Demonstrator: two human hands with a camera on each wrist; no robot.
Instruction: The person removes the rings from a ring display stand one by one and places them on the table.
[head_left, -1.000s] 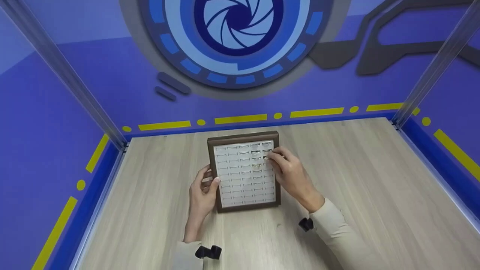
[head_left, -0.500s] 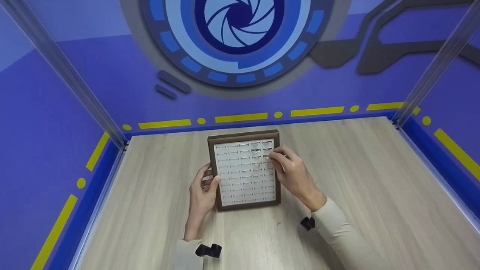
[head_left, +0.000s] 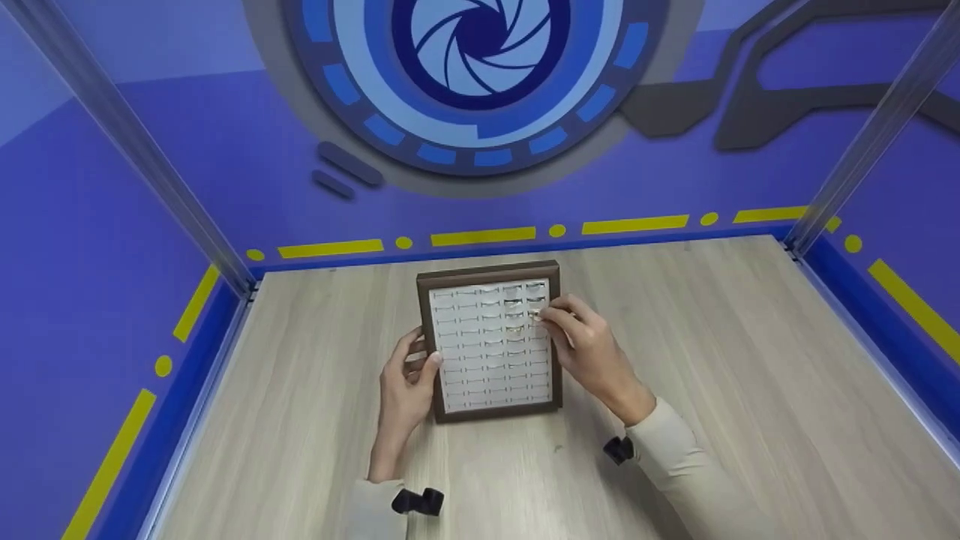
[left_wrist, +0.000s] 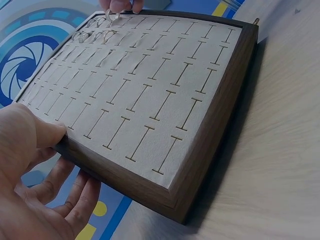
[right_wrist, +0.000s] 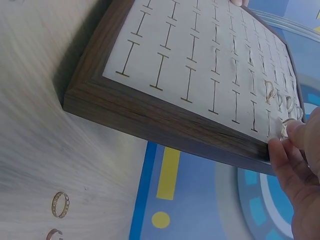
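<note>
Ring board (head_left: 457, 375): stands tilted in the middle of the counter (head_left: 300, 420), with a brown rim around a pale slotted pad; contact of the near edge with the counter hard to tell; unmoved over the last second; held at the left rim by the left grip (head_left: 405, 386), thumb over the front and other fingers behind, just as half a second ago and a second ago; met at the far part of the right rim by the right grip (head_left: 592, 352), pinching a small ring (left_wrist: 111, 20) between thumb and fingertips, at the third row from the far end, rightmost column; shifted only slightly right since a second ago, with a gold glint now beside the fingertips, in place of a darker look half a second ago; matched by the right sleeve (head_left: 667, 439), drawn a touch right too; cannot tell how deep in the slot, with fingertips covering part.

Seated in the far right part of the pad, same as before: several more rings, among them a gold-toned ring (head_left: 515, 329) in the fourth row, one column left; loose on the counter, in the right wrist view: a whole ring (right_wrist: 54, 206) and a cut-off ring (right_wrist: 52, 232); beyond the far edge: blue wall (head_left: 187, 187) with yellow dashes, unchanged.
</note>
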